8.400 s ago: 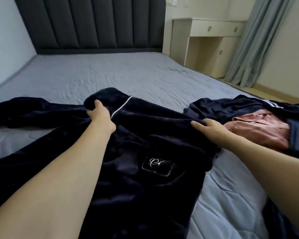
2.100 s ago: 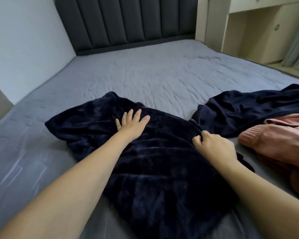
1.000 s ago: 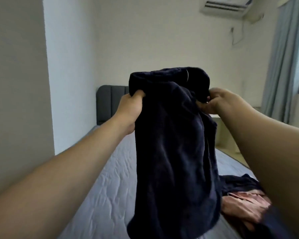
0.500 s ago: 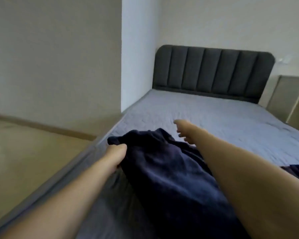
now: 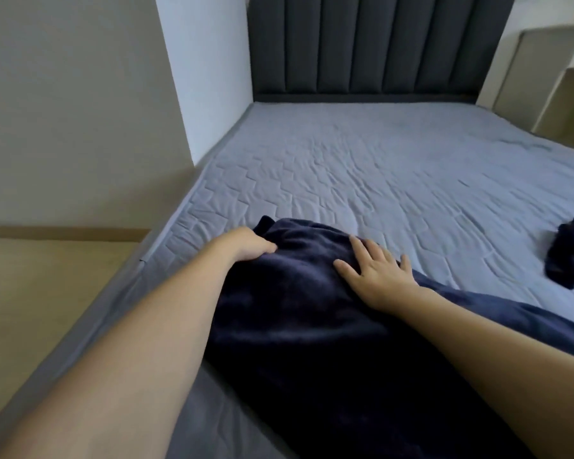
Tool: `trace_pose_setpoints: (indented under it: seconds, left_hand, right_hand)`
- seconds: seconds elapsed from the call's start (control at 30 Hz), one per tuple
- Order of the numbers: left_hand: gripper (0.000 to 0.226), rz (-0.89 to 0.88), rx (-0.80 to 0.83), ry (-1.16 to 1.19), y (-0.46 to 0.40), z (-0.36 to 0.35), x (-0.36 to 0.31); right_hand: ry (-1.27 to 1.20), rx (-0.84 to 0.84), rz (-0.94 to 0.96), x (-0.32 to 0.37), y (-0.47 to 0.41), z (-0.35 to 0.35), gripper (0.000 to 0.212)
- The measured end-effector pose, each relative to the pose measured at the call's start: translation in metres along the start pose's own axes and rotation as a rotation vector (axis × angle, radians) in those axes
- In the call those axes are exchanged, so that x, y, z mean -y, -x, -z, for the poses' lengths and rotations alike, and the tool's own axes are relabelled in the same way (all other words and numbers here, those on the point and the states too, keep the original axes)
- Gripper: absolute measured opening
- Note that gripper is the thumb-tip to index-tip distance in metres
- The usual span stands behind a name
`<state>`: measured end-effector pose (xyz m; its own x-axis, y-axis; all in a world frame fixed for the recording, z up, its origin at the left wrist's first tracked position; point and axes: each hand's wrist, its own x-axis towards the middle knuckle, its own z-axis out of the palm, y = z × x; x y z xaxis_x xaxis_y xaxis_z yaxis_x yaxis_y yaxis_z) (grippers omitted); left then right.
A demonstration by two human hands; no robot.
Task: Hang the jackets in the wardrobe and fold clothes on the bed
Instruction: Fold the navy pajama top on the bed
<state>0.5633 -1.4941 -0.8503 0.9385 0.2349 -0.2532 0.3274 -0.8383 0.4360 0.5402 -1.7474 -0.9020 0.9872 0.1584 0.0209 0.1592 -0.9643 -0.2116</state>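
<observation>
A folded dark navy fleece garment lies near the left front corner of the grey bed. My left hand grips its far left edge, fingers curled into the fabric. My right hand rests flat on top of the garment with its fingers spread. Another dark navy garment lies at the right edge of the view; only part of it shows.
A dark padded headboard stands at the far end of the bed. To the left are a white wall corner and a wooden floor. A cream cabinet stands at the back right.
The garment, held up in the air a second ago, now lies on the bed's left side. My right hand has come down from above onto the fabric, flat.
</observation>
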Motion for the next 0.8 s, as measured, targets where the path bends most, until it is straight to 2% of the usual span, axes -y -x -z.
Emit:
trace_pose_setpoints:
  seconds: [0.03,0.07,0.1,0.17,0.23,0.33,0.47,0.53,0.63,0.7,0.73,0.8]
  left_hand:
    - [0.032,-0.067,-0.097,-0.070,-0.010,0.001,-0.003]
    - [0.020,-0.124,-0.215,-0.128,-0.018,0.001,-0.002]
    - [0.022,-0.178,-0.323,-0.170,-0.023,-0.004,0.001]
    - [0.028,-0.212,-0.435,-0.179,-0.030,-0.024,0.016]
    - [0.027,-0.137,-0.512,-0.182,-0.031,-0.051,0.033]
    - [0.036,-0.075,-0.580,-0.178,-0.037,-0.067,0.040]
    - [0.046,-0.058,-0.496,0.036,-0.039,-0.061,0.046]
    - [0.065,0.022,-0.427,0.101,-0.026,-0.056,0.047]
    - [0.099,0.088,-0.148,0.148,0.001,-0.040,0.037]
    - [0.092,0.071,0.016,0.308,0.022,-0.022,0.027]
    - [0.083,0.051,0.027,0.330,0.034,-0.013,0.020]
    - [0.067,-0.007,-0.092,0.191,0.059,0.003,-0.002]
  right_hand:
    - [-0.006,0.005,-0.002,0.001,0.001,-0.003,0.076]
    - [-0.009,0.001,0.000,0.004,0.001,-0.008,0.075]
    - [-0.008,-0.019,0.002,0.008,0.002,-0.014,0.074]
    - [0.009,-0.079,0.008,0.017,0.003,-0.028,0.074]
    - [0.021,-0.100,0.025,0.025,0.001,-0.034,0.074]
    - [0.025,-0.069,0.070,0.027,0.003,-0.026,0.074]
    - [0.111,-0.038,0.116,-0.005,0.039,0.003,0.083]
    - [0.209,-0.037,0.056,-0.031,0.068,0.014,0.089]
    - [0.265,0.034,-0.069,-0.057,0.106,0.004,0.093]
    - [0.265,0.057,-0.106,-0.058,0.111,-0.014,0.088]
    - [0.262,0.058,-0.117,-0.057,0.107,-0.020,0.085]
    - [0.231,0.067,-0.120,-0.053,0.094,-0.023,0.079]
